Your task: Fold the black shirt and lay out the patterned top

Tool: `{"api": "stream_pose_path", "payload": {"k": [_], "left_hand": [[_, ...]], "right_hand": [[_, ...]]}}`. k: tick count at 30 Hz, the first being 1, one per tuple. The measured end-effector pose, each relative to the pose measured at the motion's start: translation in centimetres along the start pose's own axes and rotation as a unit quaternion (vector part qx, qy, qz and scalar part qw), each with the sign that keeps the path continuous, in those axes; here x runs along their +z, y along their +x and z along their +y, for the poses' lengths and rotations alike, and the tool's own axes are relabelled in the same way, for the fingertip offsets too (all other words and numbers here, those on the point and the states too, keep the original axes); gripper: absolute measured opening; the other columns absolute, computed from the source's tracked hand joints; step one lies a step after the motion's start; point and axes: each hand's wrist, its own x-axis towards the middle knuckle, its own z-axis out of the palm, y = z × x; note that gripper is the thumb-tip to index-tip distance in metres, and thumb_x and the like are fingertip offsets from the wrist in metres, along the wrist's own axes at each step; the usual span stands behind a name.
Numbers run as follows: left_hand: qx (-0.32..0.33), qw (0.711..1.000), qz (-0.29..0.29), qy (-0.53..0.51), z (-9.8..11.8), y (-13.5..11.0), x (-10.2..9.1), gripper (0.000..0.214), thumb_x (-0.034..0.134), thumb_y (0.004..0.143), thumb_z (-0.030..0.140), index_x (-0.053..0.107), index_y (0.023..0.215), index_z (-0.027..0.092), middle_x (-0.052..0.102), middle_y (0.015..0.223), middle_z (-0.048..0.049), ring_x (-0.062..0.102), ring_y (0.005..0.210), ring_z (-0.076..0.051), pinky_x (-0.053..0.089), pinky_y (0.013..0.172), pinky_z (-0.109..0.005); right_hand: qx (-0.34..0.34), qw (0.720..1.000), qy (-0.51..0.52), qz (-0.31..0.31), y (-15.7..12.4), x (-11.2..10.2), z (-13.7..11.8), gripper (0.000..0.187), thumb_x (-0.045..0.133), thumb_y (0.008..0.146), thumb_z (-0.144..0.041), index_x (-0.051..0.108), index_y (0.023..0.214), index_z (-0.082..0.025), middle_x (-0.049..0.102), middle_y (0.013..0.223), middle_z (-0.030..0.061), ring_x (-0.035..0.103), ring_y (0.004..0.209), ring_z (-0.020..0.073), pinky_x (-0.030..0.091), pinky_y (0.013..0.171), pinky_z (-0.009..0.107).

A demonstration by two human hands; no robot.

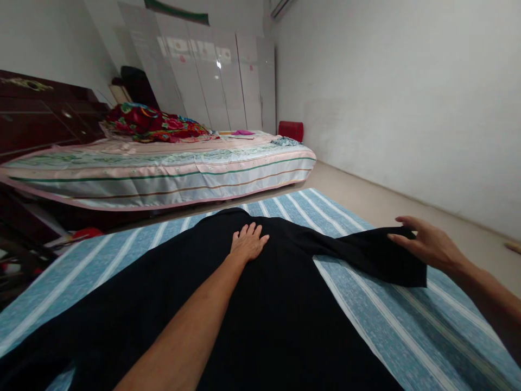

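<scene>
A black long-sleeved garment (268, 304) lies spread out, its collar end toward the far edge of the bed in front of me. My left hand (248, 243) presses flat on its upper part near the collar, fingers spread. One sleeve (378, 255) stretches out to the right. At that sleeve's upper edge is my right hand (423, 241), thumb and fingers apart, with the thumb over the black cloth. The other sleeve (93, 315) runs down toward the lower left, partly past the frame's edge.
Beneath the garment is a blue sheet with white stripes (391, 320). Beyond it stands another bed (195, 174) with a red floral blanket (150, 124) on top. A red box (291, 130) sits by the wall, near white wardrobes (211, 81). Pale floor (345, 190) lies to the right.
</scene>
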Motion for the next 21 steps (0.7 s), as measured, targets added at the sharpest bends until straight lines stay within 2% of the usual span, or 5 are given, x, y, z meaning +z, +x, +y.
{"api": "stream_pose_path", "payload": {"k": [4, 7, 9, 16, 21], "left_hand": [[0.002, 1.000, 0.004, 0.002, 0.0, 0.0, -0.1, 0.062, 0.020, 0.089, 0.057, 0.032, 0.141, 0.025, 0.023, 0.152, -0.0060, 0.020, 0.138, -0.029, 0.020, 0.107, -0.053], [0.002, 1.000, 0.007, 0.002, 0.0, 0.0, -0.1, 0.062, 0.019, 0.089, 0.056, 0.032, 0.141, 0.024, 0.023, 0.152, -0.0063, 0.019, 0.138, -0.029, 0.020, 0.107, -0.052], [0.002, 1.000, 0.007, 0.003, 0.0, 0.0, -0.1, 0.062, 0.019, 0.089, 0.056, 0.032, 0.141, 0.024, 0.022, 0.153, -0.0061, 0.019, 0.139, -0.029, 0.021, 0.107, -0.052], [0.007, 1.000, 0.015, 0.004, 0.0, -0.3, -0.1, 0.062, 0.019, 0.089, 0.055, 0.033, 0.140, 0.024, 0.021, 0.153, -0.0045, 0.020, 0.138, -0.029, 0.021, 0.107, -0.052], [0.007, 1.000, 0.015, 0.003, 0.0, -0.3, -0.1, 0.063, 0.018, 0.089, 0.056, 0.033, 0.140, 0.024, 0.023, 0.152, -0.0044, 0.020, 0.138, -0.029, 0.021, 0.107, -0.052]], "right_hand": [[-0.166, 0.977, -0.121, 0.060, -5.3, -0.2, -0.2, 0.037, 0.045, 0.079, -0.039, 0.059, 0.106, -0.018, 0.056, 0.119, 0.0158, 0.048, 0.114, 0.0349, 0.042, 0.091, 0.048], [-0.191, 0.959, -0.180, 0.108, -8.4, 0.6, -0.1, 0.037, 0.040, 0.082, -0.029, 0.056, 0.113, -0.016, 0.047, 0.131, 0.0174, 0.033, 0.129, 0.0359, 0.034, 0.099, 0.052], [-0.200, 0.956, -0.195, 0.087, -9.2, 1.7, 0.5, 0.037, 0.038, 0.083, -0.026, 0.056, 0.113, -0.015, 0.048, 0.130, 0.0178, 0.037, 0.127, 0.0339, 0.035, 0.100, 0.050], [-0.136, 0.962, -0.203, -0.124, -6.5, 3.4, 1.6, 0.036, 0.030, 0.088, -0.020, 0.066, 0.095, -0.020, 0.064, 0.102, 0.0101, 0.062, 0.090, 0.0223, 0.050, 0.070, 0.031], [-0.079, 0.983, -0.151, -0.069, -4.6, 0.1, 0.5, 0.025, 0.039, 0.084, -0.026, 0.063, 0.077, -0.023, 0.065, 0.080, 0.0054, 0.060, 0.062, 0.0179, 0.041, 0.053, 0.028]]}}
